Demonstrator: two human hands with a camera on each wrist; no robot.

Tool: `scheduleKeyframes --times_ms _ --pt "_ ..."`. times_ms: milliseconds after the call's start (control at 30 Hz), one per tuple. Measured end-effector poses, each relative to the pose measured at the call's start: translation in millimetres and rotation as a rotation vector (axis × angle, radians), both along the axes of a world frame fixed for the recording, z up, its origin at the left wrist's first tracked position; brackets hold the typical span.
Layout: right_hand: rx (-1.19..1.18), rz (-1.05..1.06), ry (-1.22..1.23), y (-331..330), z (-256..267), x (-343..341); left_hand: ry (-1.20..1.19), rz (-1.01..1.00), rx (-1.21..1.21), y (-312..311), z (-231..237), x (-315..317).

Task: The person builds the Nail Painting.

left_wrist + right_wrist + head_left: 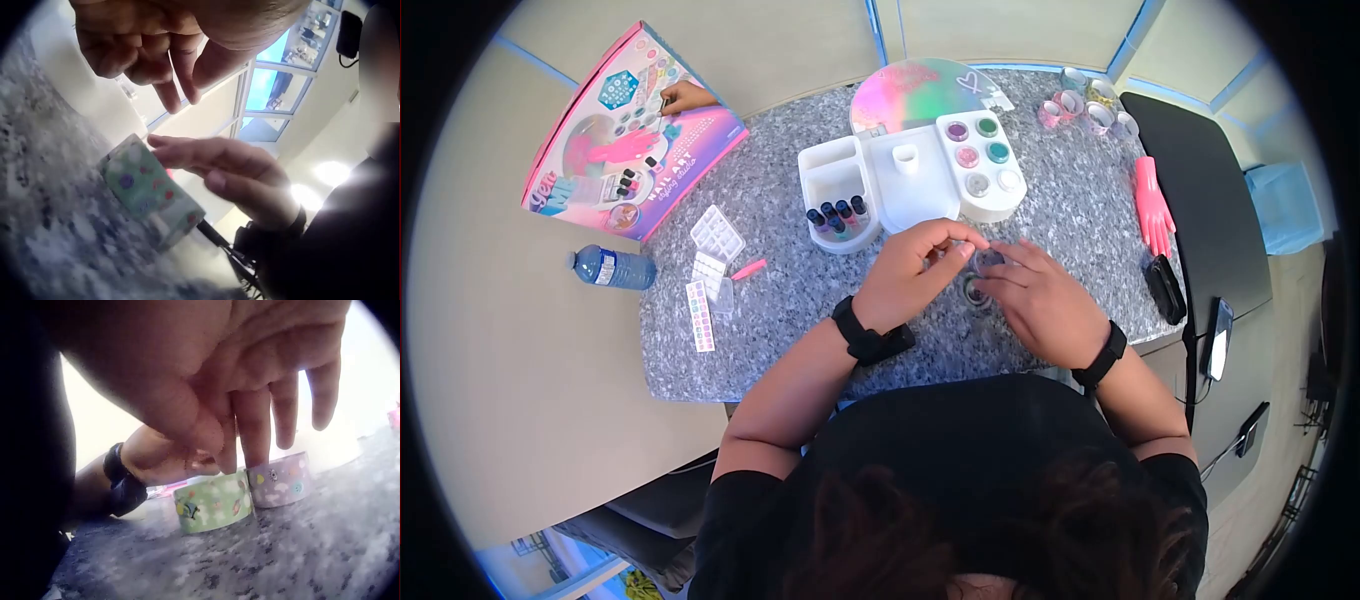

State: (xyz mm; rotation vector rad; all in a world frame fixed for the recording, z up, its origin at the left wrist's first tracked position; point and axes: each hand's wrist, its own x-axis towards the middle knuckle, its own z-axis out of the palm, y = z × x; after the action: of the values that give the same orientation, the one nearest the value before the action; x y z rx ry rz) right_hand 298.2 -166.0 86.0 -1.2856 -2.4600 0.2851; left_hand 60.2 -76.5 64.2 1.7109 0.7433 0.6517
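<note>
Two patterned tape rolls, one green [215, 503] and one purple [281, 481], stand side by side on the speckled table in the right wrist view. My right hand [1050, 305] is over them, palm down, its fairly straight fingers reaching to their top rims. From the left, my left hand [915, 275] hovers close by, with thumb and index finger extended near each other and the other fingers bent. Nothing shows between those fingertips in the left wrist view, where the green roll lies below them. Seen from above, the right hand partly covers both rolls.
Behind the hands stands a white tray set [920, 200] with small bottles, glitter pots and a raised iridescent lid [925, 95]. Several patterned rolls [1090, 105], a pink model hand [1152, 205] and a black case [1165, 290] lie right; a box [635, 140], water bottle [613, 268] and sticker sheets [700, 315] left.
</note>
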Motion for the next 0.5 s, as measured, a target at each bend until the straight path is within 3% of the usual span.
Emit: scheduleKeyframes --times_ms 133,200,333,500 --pt "0.062 -0.121 0.032 4.5 3.9 2.9 0.078 0.023 0.141 -3.2 5.9 2.8" --pt "0.094 -0.120 -0.021 10.5 -0.3 4.6 0.050 0.024 0.330 -2.0 -0.8 3.7" --pt "0.105 -0.116 -0.141 27.6 -18.3 10.5 0.075 -0.006 0.372 -1.6 -0.1 2.7" --pt "0.257 -0.067 -0.011 24.9 4.6 6.3 0.042 -0.033 0.655 -4.0 29.3 -6.3"
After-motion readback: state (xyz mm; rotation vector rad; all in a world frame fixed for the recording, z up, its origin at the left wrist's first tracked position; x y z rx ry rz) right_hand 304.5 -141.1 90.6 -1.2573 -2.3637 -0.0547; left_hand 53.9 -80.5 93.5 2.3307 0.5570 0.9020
